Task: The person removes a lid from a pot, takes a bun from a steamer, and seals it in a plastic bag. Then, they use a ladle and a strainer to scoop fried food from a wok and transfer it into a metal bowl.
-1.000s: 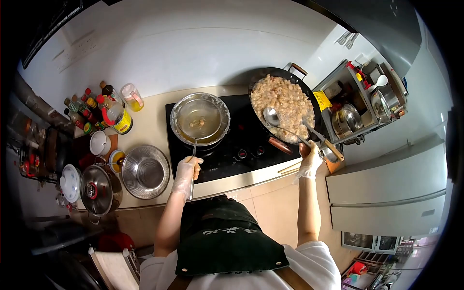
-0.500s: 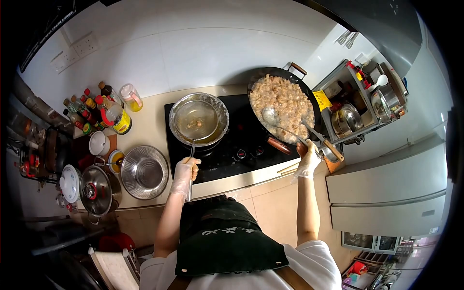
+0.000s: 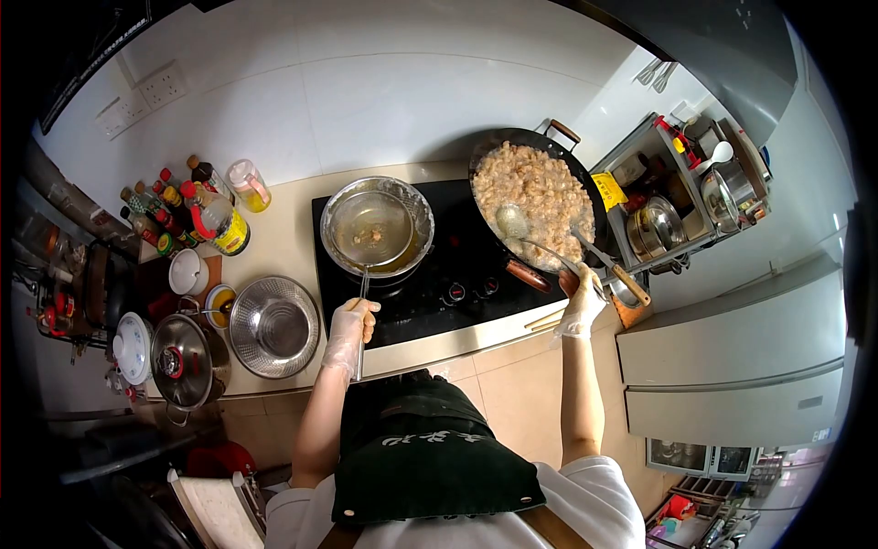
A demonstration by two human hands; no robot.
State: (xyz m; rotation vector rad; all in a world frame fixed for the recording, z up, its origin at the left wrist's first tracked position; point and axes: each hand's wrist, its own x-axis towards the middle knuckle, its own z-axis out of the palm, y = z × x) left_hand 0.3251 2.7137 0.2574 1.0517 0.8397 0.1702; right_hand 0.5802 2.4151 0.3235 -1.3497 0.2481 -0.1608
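My left hand (image 3: 353,325), in a clear plastic glove, is closed round the long handle of a mesh strainer (image 3: 368,229). The strainer's round basket rests over a metal pot (image 3: 423,203) on the left of the cooktop, with a few small bits in its middle. My right hand (image 3: 583,297), gloved too, grips a metal ladle (image 3: 514,222). Its bowl sits at the surface of the pale chopped pieces (image 3: 535,181) bubbling in a large black wok (image 3: 599,206). A wooden-handled utensil (image 3: 629,284) leans on the wok's rim beside my right hand.
Left of the black cooktop (image 3: 412,320) stand a perforated metal basin (image 3: 274,327), a lidded pot (image 3: 183,361), a white bowl (image 3: 188,272) and several sauce bottles (image 3: 219,224). A rack with pans (image 3: 658,224) borders the wok on the right, and a refrigerator (image 3: 732,339) stands beyond.
The ladle's bowl has tilted slightly in the wok and now looks cloudier, as if holding some liquid. My left hand and the strainer have hardly moved.
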